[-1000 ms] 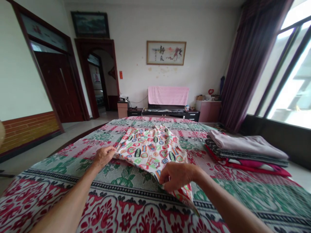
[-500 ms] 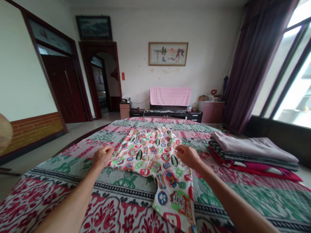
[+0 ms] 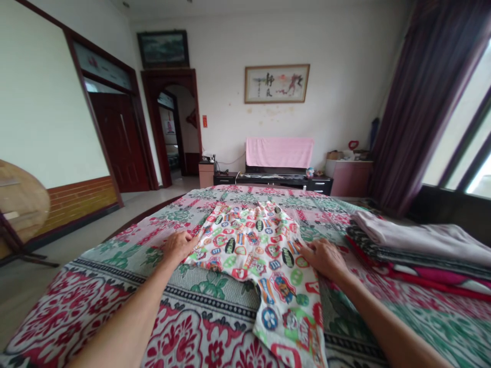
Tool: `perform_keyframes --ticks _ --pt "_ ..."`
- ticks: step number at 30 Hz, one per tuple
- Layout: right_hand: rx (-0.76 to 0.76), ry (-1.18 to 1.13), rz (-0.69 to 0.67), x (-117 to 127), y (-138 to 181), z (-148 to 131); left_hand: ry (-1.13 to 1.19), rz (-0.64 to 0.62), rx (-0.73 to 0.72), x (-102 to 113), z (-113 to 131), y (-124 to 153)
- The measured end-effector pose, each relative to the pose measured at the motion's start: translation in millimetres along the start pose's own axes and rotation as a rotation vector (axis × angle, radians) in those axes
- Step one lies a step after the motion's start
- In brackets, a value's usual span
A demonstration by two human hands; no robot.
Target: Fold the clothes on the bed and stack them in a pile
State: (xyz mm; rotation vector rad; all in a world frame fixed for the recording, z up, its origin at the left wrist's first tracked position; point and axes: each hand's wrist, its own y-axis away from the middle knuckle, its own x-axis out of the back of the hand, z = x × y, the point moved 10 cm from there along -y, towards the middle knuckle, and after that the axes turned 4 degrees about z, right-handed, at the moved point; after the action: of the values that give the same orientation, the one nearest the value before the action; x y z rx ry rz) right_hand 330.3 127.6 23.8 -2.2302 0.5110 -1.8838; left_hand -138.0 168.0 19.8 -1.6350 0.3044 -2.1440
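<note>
A white garment printed with colourful badges [image 3: 261,250] lies spread on the floral bedspread [image 3: 184,327], one leg or sleeve trailing toward me. My left hand [image 3: 179,244] rests at the garment's left edge, fingers curled lightly on the cloth. My right hand [image 3: 324,256] lies flat on its right edge, fingers stretched out and pressing the fabric down.
A stack of folded clothes [image 3: 418,245] sits on the bed at the right. A round wooden table [image 3: 21,204] stands at the left. Beyond the bed are a low dark cabinet with a pink cloth [image 3: 279,152], doorways on the left and purple curtains on the right.
My right hand let go of the lifted lower part, which now lies flat, and moved to the garment's right edge. The view shifted left.
</note>
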Motion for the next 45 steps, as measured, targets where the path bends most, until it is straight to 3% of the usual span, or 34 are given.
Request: perform_keyframes --ticks 4,8,15,25,41,45 --pt "0.019 0.002 0.004 -1.4 0.4 -0.7 0.009 0.053 -0.068 1.5 5.3 -0.6" --pt "0.053 -0.013 0.038 0.0 1.5 -2.2 0.013 0.028 -0.124 -1.7 8.9 -0.5" --pt "0.088 -0.008 0.068 2.0 2.1 -5.1 0.055 -0.008 -0.067 -5.3 6.3 -2.1" --pt "0.119 -0.064 0.123 2.3 0.8 -0.6 0.139 -0.064 0.157 -10.7 -17.2 -4.3" --pt "0.018 -0.137 0.169 -5.2 -4.6 19.7 0.034 -0.050 0.127 -5.6 -11.3 -5.3" --pt "0.175 -0.189 0.197 -3.3 -2.7 1.8 0.080 0.002 0.072 -7.1 -10.5 -7.3"
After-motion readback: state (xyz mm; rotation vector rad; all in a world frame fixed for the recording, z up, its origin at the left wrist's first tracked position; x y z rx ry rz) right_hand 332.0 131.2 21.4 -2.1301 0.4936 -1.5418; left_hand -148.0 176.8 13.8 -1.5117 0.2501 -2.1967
